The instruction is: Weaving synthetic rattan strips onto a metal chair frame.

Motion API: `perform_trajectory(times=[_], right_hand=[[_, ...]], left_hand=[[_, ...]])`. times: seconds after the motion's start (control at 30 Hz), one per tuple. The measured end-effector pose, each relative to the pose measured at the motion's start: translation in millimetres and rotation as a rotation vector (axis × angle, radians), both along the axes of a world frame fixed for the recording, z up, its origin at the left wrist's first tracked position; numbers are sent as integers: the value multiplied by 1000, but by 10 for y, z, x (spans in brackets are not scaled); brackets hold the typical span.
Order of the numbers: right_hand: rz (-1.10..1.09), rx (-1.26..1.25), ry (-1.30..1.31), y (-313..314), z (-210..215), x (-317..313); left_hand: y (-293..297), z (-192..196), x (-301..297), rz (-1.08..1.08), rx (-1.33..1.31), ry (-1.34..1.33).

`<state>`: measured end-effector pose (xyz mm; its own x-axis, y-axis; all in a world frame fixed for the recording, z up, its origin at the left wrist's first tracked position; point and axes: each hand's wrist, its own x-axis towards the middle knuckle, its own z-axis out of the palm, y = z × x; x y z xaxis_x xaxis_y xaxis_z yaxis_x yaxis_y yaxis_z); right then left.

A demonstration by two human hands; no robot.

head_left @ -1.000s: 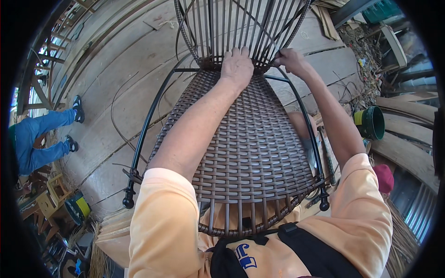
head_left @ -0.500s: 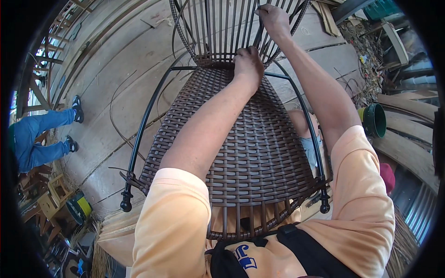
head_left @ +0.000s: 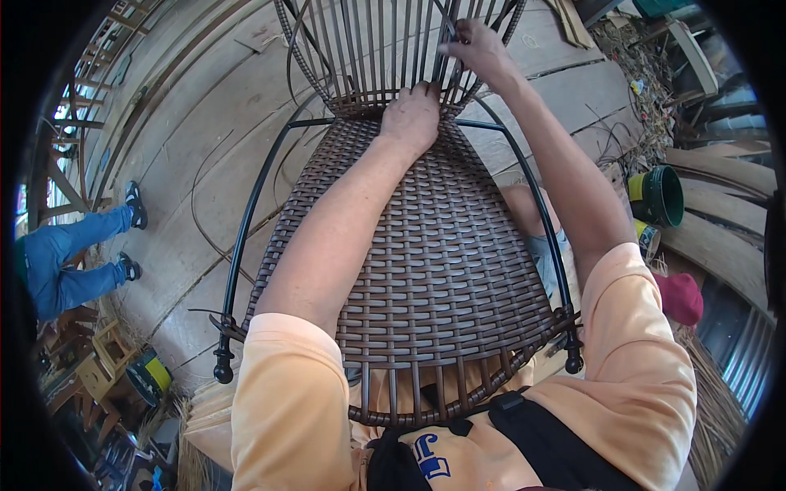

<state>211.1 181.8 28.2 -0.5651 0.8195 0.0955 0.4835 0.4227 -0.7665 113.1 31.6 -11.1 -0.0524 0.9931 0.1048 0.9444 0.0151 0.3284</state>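
Head view: the brown woven chair (head_left: 442, 254) stands in front of you, seat near, slatted backrest (head_left: 393, 53) far. Your left hand (head_left: 411, 120) lies at the far seat edge, fingers bent at the slat bases; grip cannot be told. Your right hand (head_left: 481, 54) is at the right slats, farther off, fingers half curled, thumb apart; whether it pinches a strand is unclear. Green bucket (head_left: 667, 196) at right.

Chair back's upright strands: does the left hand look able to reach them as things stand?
Likely yes: the left hand lies at the foot of the upright strands, nothing visibly blocking it.
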Motion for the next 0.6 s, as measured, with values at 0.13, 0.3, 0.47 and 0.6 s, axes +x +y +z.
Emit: perform_trajectory(times=[0.13, 0.3, 0.47, 0.6], right_hand=[[16, 40, -81, -135, 22, 113], [214, 123, -428, -221, 317, 115], [154, -148, -275, -6, 619, -101], [66, -80, -354, -304, 396, 18]], left_hand=[[-19, 70, -59, -25, -16, -54], [-40, 69, -68, -28, 5, -69], [-32, 55, -53, -49, -15, -6], [-43, 57, -75, -19, 15, -122]])
